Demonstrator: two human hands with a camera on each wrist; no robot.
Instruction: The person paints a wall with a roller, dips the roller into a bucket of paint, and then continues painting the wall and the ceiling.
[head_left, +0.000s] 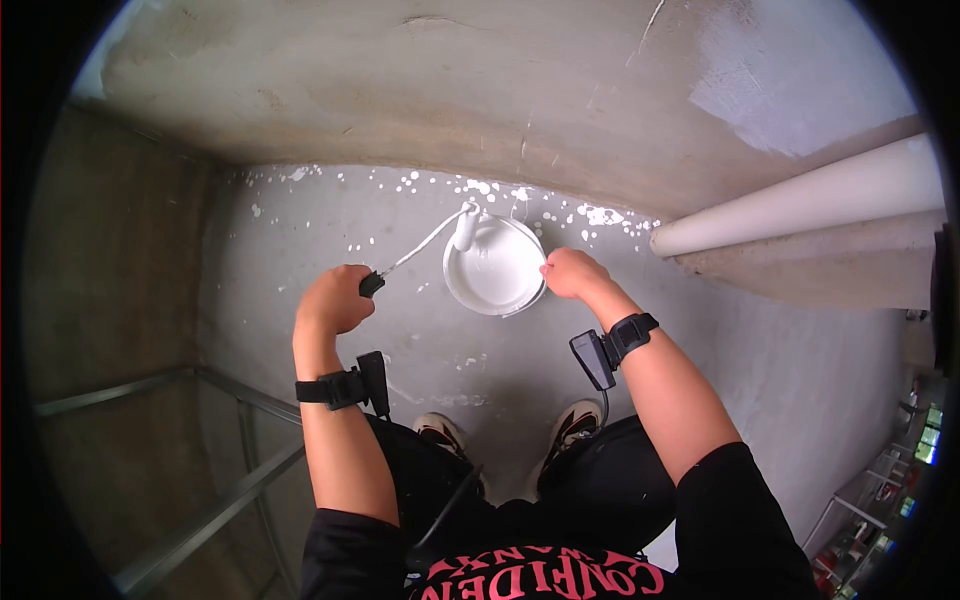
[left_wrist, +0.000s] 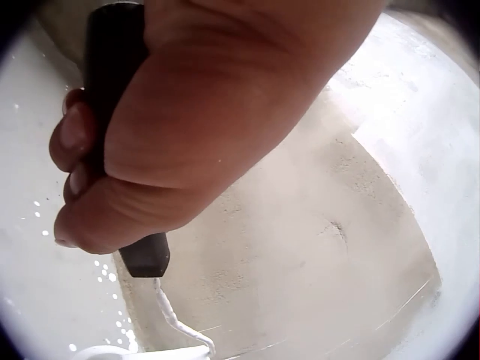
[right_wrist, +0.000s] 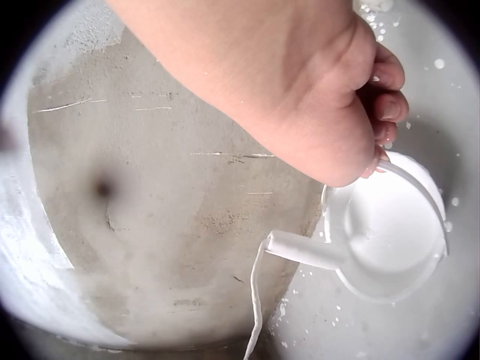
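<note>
My left hand (head_left: 337, 299) grips the black handle (left_wrist: 142, 259) of a paint roller. Its thin, paint-covered frame (head_left: 425, 243) runs up to the right. The white roller head (head_left: 465, 230) leans inside the left rim of a white bucket (head_left: 499, 308), its lower end down toward the white paint (head_left: 497, 262). At the bucket's right side, my right hand (head_left: 575, 273) has curled fingers round the bucket's white bail handle (right_wrist: 420, 189), which arcs over the rim. The fingertips of that hand are partly hidden in the right wrist view.
Behind the bucket rises a bare grey-brown wall (head_left: 400, 110) with a white painted patch (head_left: 760, 90). Paint spots (head_left: 605, 215) dot the floor at its foot. A thick white pipe (head_left: 800, 195) lies to the right, a metal frame (head_left: 220, 510) stands at left, and my shoes (head_left: 575, 425) are below.
</note>
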